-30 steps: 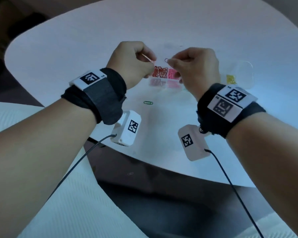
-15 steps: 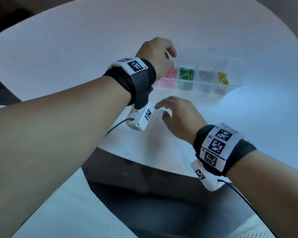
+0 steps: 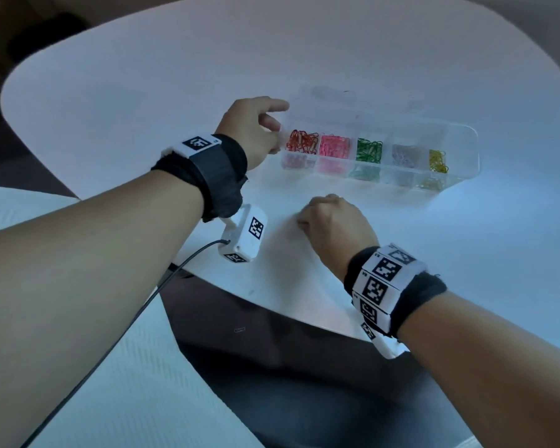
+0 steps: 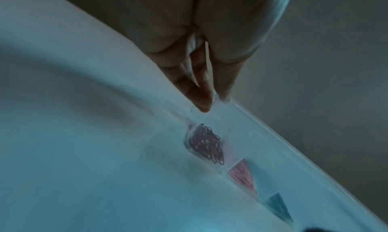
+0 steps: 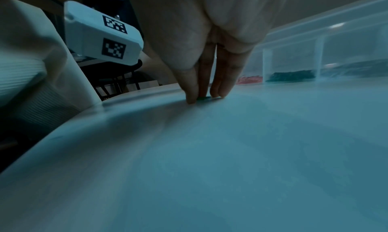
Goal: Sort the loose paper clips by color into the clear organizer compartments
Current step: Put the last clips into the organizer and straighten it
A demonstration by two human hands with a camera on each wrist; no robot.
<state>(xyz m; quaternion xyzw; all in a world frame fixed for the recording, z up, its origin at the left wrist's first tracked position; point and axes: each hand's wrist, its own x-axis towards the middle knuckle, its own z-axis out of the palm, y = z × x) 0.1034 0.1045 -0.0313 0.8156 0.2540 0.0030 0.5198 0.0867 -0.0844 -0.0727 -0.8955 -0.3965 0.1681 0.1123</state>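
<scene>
One white rounded table (image 3: 143,92), dim room beyond.

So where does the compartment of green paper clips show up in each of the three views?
Head: green paper clips, third compartment from the left of the clear organizer, above the right hand.
Left wrist: dark teal wedge at lower right, third filled compartment along from the left hand.
Right wrist: dark heap behind the clear wall, right of centre.
Shared landmark: the pink clips in the compartment next door.
</scene>
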